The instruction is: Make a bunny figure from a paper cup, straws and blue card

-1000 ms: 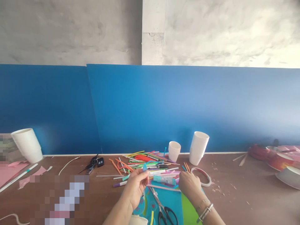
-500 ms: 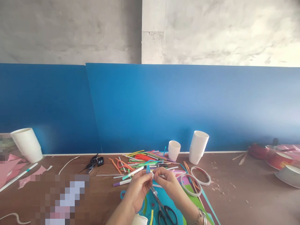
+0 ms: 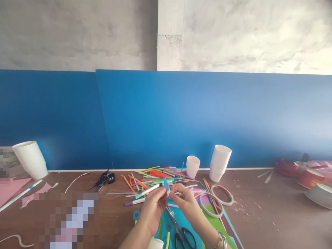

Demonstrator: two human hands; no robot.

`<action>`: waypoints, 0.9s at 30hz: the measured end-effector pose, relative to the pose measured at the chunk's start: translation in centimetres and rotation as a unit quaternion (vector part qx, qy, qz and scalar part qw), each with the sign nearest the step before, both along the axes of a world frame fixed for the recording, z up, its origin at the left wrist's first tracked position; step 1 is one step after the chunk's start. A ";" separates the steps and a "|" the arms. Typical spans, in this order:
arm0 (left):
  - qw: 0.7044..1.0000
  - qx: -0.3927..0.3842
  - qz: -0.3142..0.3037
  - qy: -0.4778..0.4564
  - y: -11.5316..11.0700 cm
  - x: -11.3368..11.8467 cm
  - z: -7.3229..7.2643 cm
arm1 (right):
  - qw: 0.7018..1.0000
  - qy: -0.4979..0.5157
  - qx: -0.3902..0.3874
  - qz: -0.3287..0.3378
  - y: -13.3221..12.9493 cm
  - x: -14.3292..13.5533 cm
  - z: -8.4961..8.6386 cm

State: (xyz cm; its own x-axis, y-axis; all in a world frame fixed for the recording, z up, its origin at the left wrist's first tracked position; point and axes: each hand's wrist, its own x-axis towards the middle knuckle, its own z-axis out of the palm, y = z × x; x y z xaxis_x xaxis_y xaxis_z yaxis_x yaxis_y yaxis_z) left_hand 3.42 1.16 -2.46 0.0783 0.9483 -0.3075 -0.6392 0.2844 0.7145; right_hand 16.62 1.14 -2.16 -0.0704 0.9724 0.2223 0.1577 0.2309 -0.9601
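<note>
My left hand (image 3: 155,207) is closed, pinching a small blue paper piece (image 3: 166,185) that stands up from its fingertips. Close beside it, my right hand (image 3: 184,200) has thumb and fingers pressed together at a small white bit by the blue piece; what exactly it grips is too small to tell. Below the hands, black-handled scissors (image 3: 178,228) lie on blue paper. Two blue discs with red hearts, one (image 3: 136,215) left of my left wrist and another (image 3: 169,227) between my forearms, sit at yellow strips. A white cup (image 3: 155,243) is partly visible at the bottom.
Colourful straws and markers (image 3: 147,190) are heaped behind the hands. Beyond them stand a white cup (image 3: 193,167) and a cup stack (image 3: 220,163). Tape rolls (image 3: 222,195) lie right, keys (image 3: 104,180) left. Another cup stack (image 3: 30,159) is far left, red bowls (image 3: 310,177) far right.
The blue piece has turned and shows more of its flat face above my left fingertips. The heart disc left of my left wrist now shows its heart. Both hands have barely moved.
</note>
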 end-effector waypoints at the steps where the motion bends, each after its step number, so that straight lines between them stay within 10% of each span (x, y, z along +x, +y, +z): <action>1: 1.000 0.005 -0.003 0.001 -0.1 0.1 0.0 | 1.000 0.004 -0.002 -0.006 0.1 -0.1 -0.2; 27: 0.999 0.041 -0.008 0.022 -0.4 0.5 -0.9 | 0.997 -0.020 -0.033 -0.061 0.5 -0.4 -0.7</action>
